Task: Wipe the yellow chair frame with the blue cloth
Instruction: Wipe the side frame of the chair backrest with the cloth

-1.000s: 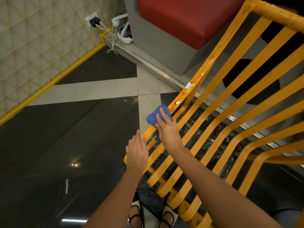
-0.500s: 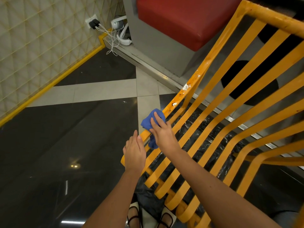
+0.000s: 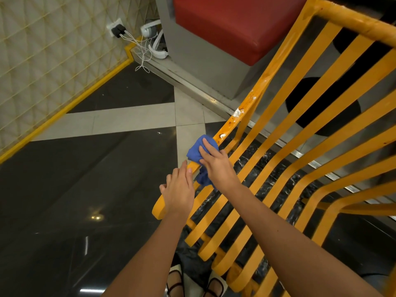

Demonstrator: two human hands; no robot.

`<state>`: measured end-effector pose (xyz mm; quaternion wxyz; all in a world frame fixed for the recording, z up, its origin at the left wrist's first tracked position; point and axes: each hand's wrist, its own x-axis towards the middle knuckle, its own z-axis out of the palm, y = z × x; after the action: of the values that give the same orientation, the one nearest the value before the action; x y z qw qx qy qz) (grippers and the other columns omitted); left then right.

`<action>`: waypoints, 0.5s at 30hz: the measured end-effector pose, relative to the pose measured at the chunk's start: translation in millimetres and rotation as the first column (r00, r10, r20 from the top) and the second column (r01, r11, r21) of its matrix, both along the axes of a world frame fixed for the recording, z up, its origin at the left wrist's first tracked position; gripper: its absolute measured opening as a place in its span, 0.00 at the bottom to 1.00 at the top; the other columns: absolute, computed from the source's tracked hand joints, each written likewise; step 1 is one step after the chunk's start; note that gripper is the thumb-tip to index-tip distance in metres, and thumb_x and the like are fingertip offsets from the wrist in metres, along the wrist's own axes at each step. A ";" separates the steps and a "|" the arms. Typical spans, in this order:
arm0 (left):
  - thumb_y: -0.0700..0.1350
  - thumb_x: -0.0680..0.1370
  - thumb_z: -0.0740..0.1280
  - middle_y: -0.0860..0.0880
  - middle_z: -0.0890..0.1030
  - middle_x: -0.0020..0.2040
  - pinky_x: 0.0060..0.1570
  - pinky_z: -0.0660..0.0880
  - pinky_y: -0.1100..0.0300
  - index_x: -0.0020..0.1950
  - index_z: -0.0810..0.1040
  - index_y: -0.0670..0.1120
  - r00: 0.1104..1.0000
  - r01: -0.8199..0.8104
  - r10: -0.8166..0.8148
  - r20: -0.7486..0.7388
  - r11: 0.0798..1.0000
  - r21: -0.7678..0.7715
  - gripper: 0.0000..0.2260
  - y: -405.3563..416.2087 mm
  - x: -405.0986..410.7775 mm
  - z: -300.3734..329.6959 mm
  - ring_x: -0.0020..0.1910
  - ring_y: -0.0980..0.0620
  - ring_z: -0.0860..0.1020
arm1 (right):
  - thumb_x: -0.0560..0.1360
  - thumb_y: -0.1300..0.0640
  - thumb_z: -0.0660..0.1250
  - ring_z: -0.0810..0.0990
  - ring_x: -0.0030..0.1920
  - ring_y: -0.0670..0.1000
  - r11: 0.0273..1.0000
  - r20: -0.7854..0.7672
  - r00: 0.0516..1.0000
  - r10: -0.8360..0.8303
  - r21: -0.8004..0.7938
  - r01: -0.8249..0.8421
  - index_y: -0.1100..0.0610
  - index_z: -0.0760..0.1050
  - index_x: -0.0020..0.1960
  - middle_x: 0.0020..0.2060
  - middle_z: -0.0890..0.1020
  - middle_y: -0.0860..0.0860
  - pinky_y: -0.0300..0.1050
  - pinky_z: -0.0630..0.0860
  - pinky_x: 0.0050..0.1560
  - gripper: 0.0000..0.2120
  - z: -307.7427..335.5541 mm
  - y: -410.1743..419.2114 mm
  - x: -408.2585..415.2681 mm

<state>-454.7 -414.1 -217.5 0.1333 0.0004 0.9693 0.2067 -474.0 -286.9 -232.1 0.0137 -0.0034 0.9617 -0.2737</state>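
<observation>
Head view: right hand (image 3: 216, 166) presses blue cloth (image 3: 198, 147) on yellow frame (image 3: 265, 82); left hand (image 3: 179, 190) rests flat, grip released.

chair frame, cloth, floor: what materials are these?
Chair frame: likely metal, flat bent slats in glossy yellow paint, with white specks and brownish marks on the side rail. Cloth: soft blue fabric, bunched and folded under the right hand; weave too small to tell. Floor: polished dark and pale tile, mirror reflections.
</observation>
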 end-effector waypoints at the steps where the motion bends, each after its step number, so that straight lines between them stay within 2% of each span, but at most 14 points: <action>1: 0.52 0.82 0.44 0.50 0.72 0.65 0.59 0.63 0.49 0.74 0.58 0.52 1.000 0.002 -0.001 0.003 1.000 -0.019 0.20 0.0 -1.2 -0.7 0.63 0.50 0.68 | 0.80 0.59 0.57 0.67 0.61 0.62 1.000 -0.017 1.000 -0.024 -0.010 0.024 0.59 0.64 0.71 0.74 0.60 0.52 0.53 0.65 0.66 0.19 -1.1 2.6 -2.6; 5: 0.51 0.82 0.45 0.49 0.73 0.63 0.57 0.64 0.50 0.74 0.57 0.51 0.999 -0.009 0.007 -0.034 0.998 -0.062 0.20 0.7 1.3 -3.4 0.61 0.50 0.70 | 0.80 0.60 0.58 0.69 0.58 0.62 0.997 -0.060 0.996 -0.070 -0.022 0.069 0.60 0.66 0.70 0.73 0.62 0.54 0.55 0.68 0.64 0.19 -2.3 -4.9 1.3; 9: 0.49 0.82 0.46 0.48 0.75 0.59 0.55 0.64 0.51 0.74 0.60 0.49 0.997 -0.043 0.040 -0.072 0.998 -0.046 0.20 2.9 2.5 -4.7 0.59 0.49 0.71 | 0.74 0.63 0.66 0.77 0.47 0.64 0.999 -0.113 0.993 0.038 0.035 -0.035 0.64 0.74 0.63 0.66 0.72 0.60 0.55 0.77 0.51 0.17 -5.1 1.7 4.0; 11: 0.49 0.82 0.47 0.48 0.75 0.59 0.56 0.64 0.51 0.73 0.60 0.49 0.996 -0.049 0.047 -0.072 0.998 -0.033 0.20 1.9 2.9 -5.1 0.58 0.49 0.71 | 0.70 0.66 0.70 0.79 0.42 0.65 0.997 -0.160 0.987 0.022 0.071 -0.011 0.66 0.77 0.58 0.61 0.77 0.61 0.55 0.79 0.45 0.17 0.6 13.6 -3.9; 12: 0.49 0.82 0.47 0.48 0.76 0.59 0.56 0.64 0.51 0.73 0.61 0.49 0.996 -0.047 0.045 -0.074 0.998 -0.029 0.20 1.3 3.3 -5.5 0.58 0.50 0.72 | 0.70 0.66 0.69 0.79 0.42 0.65 0.996 -0.164 0.986 0.005 0.086 0.009 0.67 0.77 0.58 0.61 0.77 0.62 0.55 0.79 0.44 0.16 4.2 18.7 -9.8; 14: 0.49 0.82 0.47 0.49 0.76 0.58 0.55 0.64 0.51 0.73 0.61 0.49 0.996 -0.040 0.038 -0.083 0.999 -0.030 0.20 0.2 3.4 -6.4 0.57 0.49 0.72 | 0.74 0.65 0.67 0.77 0.48 0.65 0.994 -0.154 0.986 -0.061 0.081 0.074 0.66 0.75 0.62 0.65 0.73 0.60 0.55 0.78 0.50 0.17 12.5 22.2 -18.4; 15: 0.49 0.82 0.47 0.48 0.76 0.58 0.55 0.65 0.52 0.73 0.61 0.49 0.996 -0.038 0.035 -0.087 0.999 -0.034 0.20 0.3 3.0 -6.8 0.57 0.49 0.72 | 0.73 0.65 0.68 0.78 0.49 0.64 0.990 -0.171 0.981 -0.094 0.085 0.110 0.66 0.75 0.61 0.65 0.74 0.60 0.54 0.78 0.51 0.17 15.4 19.8 -18.2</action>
<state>-451.7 -413.8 -224.3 0.0874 -0.0109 0.9775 0.1916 -492.2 -267.1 -216.8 -0.0807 0.0238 0.9702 -0.2274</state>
